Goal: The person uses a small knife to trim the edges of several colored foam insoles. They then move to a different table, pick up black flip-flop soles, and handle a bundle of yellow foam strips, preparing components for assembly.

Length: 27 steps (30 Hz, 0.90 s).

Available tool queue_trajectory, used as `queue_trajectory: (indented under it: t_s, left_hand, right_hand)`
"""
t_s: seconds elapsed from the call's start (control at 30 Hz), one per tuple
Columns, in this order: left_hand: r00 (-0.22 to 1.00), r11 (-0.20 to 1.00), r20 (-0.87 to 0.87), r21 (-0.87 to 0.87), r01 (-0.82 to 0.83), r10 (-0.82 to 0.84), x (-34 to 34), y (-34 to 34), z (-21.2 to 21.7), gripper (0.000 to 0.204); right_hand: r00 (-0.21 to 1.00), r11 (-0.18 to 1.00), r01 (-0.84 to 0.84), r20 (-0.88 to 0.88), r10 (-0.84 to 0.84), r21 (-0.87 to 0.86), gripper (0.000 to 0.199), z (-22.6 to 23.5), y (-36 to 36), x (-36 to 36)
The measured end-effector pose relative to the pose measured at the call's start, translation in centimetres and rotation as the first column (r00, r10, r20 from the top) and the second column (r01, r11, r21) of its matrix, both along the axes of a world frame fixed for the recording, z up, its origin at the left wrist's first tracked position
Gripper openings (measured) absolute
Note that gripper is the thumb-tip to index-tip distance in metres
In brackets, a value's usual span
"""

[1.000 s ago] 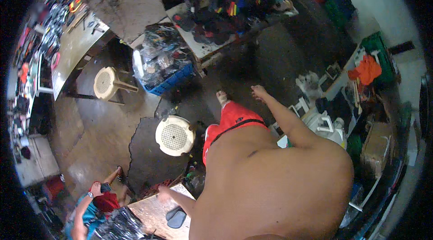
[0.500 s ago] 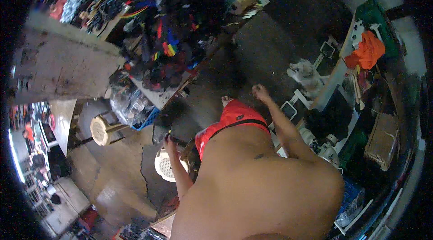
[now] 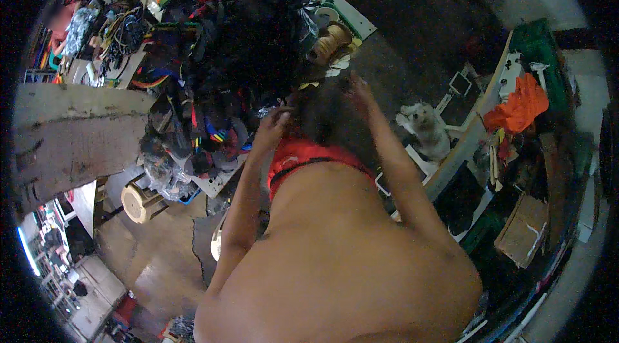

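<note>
My left hand (image 3: 277, 124) is at the near right edge of a heap of black straps and cloth (image 3: 248, 33) on the work table (image 3: 354, 13). Its fingers are bent inward; what they hold, if anything, is too dark to make out. My right hand (image 3: 358, 93) reaches forward over the dark floor, near the table's right corner. Its fingers look stretched and somewhat apart, with nothing visible in them. Close beyond it lie a tan spool (image 3: 332, 43) and some pale scraps (image 3: 339, 66). Red shorts (image 3: 316, 153) show below both hands.
A concrete pillar (image 3: 77, 133) rises at left, with a cream stool (image 3: 135, 204) beyond clear plastic bags (image 3: 167, 178). At right, a bench carries orange cloth (image 3: 519, 104) and a cardboard box (image 3: 523, 230) lies beside it. A pale, furry-looking shape (image 3: 424, 133) sits by white metal frames.
Both hands have moved forward. My left hand has risen from beside the white stool to the heap's edge, my right toward the table corner. The view has shifted closer to the table.
</note>
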<state>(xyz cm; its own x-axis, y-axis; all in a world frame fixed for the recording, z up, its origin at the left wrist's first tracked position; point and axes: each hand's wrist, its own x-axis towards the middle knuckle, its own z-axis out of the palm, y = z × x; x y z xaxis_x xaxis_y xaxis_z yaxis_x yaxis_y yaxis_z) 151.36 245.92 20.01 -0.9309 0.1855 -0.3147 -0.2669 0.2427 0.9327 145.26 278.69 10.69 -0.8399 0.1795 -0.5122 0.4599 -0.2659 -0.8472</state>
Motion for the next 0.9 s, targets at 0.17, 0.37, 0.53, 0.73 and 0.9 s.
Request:
queue_trajectory:
  t_s: [0.17,0.37,0.53,0.73,0.9]
  left_hand:
    - [0.883,0.856,0.107,-0.216,0.469,-0.456,-8.5,6.7,-0.7,0.037]
    - [0.846,0.742,0.174,-0.415,0.527,-0.503,-10.7,11.1,-2.0,0.034]
    - [0.997,0.864,-0.033,-0.497,-0.082,0.076,-11.1,15.9,-5.7,0.034]
    - [0.9,0.485,-0.412,-0.764,-0.426,0.14,-9.8,19.7,-10.5,0.059]
    - [0.929,0.367,-0.365,-0.859,-0.358,0.051,-8.7,18.0,-13.5,0.064]
  right_hand:
    - [0.971,0.97,-0.12,0.178,0.159,-0.214,0.044,0.7,0.7,-8.3]
    - [0.888,0.88,-0.338,0.198,0.416,-0.335,0.034,-0.3,1.9,-14.5]
    - [0.873,0.69,-0.268,0.133,0.468,-0.672,0.031,1.9,1.8,-18.2]
    - [0.693,0.598,-0.701,-0.173,0.7,-0.389,0.029,0.6,1.2,-21.4]
    - [0.361,0.33,-0.932,-0.303,0.882,-0.149,0.043,0.0,1.6,-24.2]
